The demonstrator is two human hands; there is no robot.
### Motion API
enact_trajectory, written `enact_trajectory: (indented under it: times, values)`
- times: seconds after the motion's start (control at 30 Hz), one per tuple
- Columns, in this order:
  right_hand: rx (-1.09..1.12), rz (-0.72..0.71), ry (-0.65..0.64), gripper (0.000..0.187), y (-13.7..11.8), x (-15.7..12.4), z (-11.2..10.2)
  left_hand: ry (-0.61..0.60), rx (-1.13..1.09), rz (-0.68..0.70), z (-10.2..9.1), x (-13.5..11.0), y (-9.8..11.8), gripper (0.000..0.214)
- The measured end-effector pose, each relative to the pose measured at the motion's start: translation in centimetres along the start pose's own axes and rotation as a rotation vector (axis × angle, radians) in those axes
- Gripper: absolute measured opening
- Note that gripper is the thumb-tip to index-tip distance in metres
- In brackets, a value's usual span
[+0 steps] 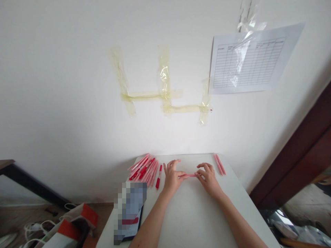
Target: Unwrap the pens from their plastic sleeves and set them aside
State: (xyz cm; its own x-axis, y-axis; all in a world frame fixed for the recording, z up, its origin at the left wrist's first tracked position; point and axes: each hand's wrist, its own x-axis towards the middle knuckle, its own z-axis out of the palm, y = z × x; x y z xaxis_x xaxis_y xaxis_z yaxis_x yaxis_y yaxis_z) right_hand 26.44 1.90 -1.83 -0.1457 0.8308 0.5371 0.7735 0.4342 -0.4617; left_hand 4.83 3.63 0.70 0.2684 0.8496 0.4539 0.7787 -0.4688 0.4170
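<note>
Between my two hands a slim pink pen lies crosswise just over the white table. My left hand pinches its left end with thumb and forefinger, the other fingers raised. On its right end my right hand has a similar pinch. The fingertips hide both ends. Left of my left hand, a red-and-clear pen lies alone beside a loose pile of pink and red pens. Beyond my right hand, two pink pens lie side by side near the far right corner.
The white table stands against a wall with yellowed tape and a taped-up printed sheet. A phone-like device, partly pixelated, lies at the table's left edge. Orange-and-white boxes and cables are on the floor at left.
</note>
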Motion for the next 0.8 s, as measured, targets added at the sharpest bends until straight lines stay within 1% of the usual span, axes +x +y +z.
enact_trajectory:
  times: [0.13, 0.27, 0.33, 0.43, 0.53, 0.63, 0.73, 0.8]
  values:
    - [-0.039, -0.01, 0.016, 0.029, 0.2, 0.02, 0.2, 0.003, -0.014, 0.017, 0.01, -0.05, 0.05, 0.009]
    - [-0.072, -0.029, 0.059, 0.022, 0.37, -0.06, 0.22, 0.018, 0.008, -0.003, 0.02, -0.03, -0.09, 0.012]
    - [-0.079, -0.055, 0.077, 0.019, 0.32, -0.07, 0.13, 0.021, 0.021, -0.012, 0.02, -0.01, -0.18, 0.014]
    - [-0.094, -0.124, 0.084, 0.02, 0.12, -0.01, 0.05, 0.021, 0.029, -0.012, 0.04, -0.01, -0.24, 0.015]
    - [-0.104, -0.161, 0.101, 0.013, -0.02, 0.11, 0.18, 0.009, 0.024, -0.014, 0.12, -0.03, -0.15, 0.016]
    - [-0.096, -0.145, 0.118, 0.013, 0.04, 0.17, 0.4, 0.005, 0.013, -0.014, 0.11, -0.04, 0.03, 0.017]
    - [-0.069, -0.116, 0.134, 0.015, 0.34, 0.15, 0.49, 0.017, 0.013, -0.022, -0.1, -0.01, 0.07, 0.025]
    - [-0.046, -0.087, 0.152, 0.017, 0.65, 0.12, 0.47, 0.016, 0.02, -0.043, -0.27, 0.04, -0.07, 0.027]
